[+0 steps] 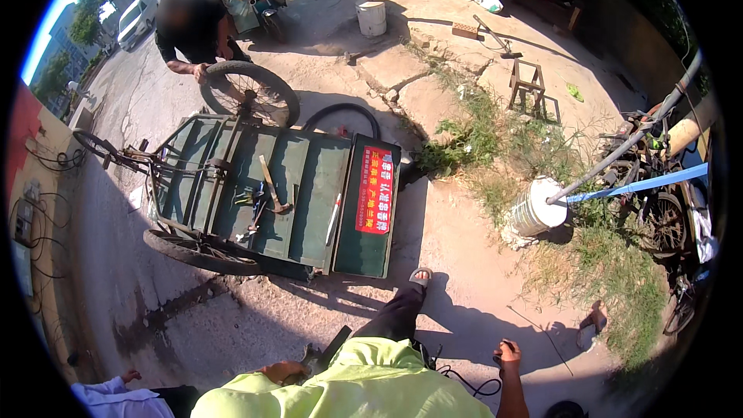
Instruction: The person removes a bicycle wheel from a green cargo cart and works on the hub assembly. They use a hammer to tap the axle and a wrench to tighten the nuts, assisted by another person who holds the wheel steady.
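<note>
My right hand (508, 353) is raised at the lower right, fingers curled round something small and dark that I cannot make out. Below it, a thin black cable (476, 388) loops near the ground. At the lower middle, my left hand (285, 372) shows beside my yellow-green shirt (348, 391); its fingers are mostly hidden. A dark object (334, 347) lies close to that hand. Ahead stands a green cargo tricycle (313, 174). On its bed rest a wooden-handled hammer (270, 179) and several small tools (251, 200).
A person (193, 27) bends over a wheel (291, 96) at the cart's far side. A white sleeve (112, 400) of someone else shows lower left. On the right are a pole in a white bucket (538, 209), weeds (484, 139) and a small wooden stool frame (526, 85).
</note>
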The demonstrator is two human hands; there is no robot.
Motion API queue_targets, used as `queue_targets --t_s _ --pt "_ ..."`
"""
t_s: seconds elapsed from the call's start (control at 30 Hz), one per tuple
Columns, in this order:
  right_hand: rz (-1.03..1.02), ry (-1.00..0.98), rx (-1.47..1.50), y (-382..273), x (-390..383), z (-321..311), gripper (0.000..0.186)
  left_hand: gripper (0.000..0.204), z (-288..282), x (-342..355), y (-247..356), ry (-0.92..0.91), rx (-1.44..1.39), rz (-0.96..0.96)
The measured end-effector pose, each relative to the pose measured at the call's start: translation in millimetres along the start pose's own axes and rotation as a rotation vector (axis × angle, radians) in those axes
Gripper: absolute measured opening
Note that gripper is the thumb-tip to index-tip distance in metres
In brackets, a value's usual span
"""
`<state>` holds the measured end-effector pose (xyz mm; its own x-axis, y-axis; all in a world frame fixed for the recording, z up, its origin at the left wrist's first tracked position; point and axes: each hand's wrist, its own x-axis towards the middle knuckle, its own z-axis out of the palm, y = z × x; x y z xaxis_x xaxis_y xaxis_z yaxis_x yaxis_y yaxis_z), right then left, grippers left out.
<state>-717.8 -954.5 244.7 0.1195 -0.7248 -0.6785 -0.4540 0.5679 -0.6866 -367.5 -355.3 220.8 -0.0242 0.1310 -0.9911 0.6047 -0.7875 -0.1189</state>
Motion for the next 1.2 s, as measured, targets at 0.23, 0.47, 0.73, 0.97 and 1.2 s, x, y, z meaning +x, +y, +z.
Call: queue_targets --t_s 0.23,0.47,0.73,0.97,1.2 --pt "-0.026 -0.051 -0.006 -84 111 8 0.02 0.028 16 11 127 -0.045 -0.165 0.121" --pt "-0.046 -0.121 -0.195 -122 217 -39 0.03 0.028 43 -33 238 -0.088 -0.252 0.349" --pt "0.062 -0.264 -0.824 -130 349 -148 0.041 0.025 115 -3 336 -0.092 -0.518 0.1" --pt "0.103 -0.439 -0.473 -236 461 -33 0.052 0.025 102 -36 463 0.013 -0.508 0.047" --pt "-1.101 -0.746 -0.82 -426 569 140 0.023 0.027 139 -110 514 -0.041 -0.679 -0.006"
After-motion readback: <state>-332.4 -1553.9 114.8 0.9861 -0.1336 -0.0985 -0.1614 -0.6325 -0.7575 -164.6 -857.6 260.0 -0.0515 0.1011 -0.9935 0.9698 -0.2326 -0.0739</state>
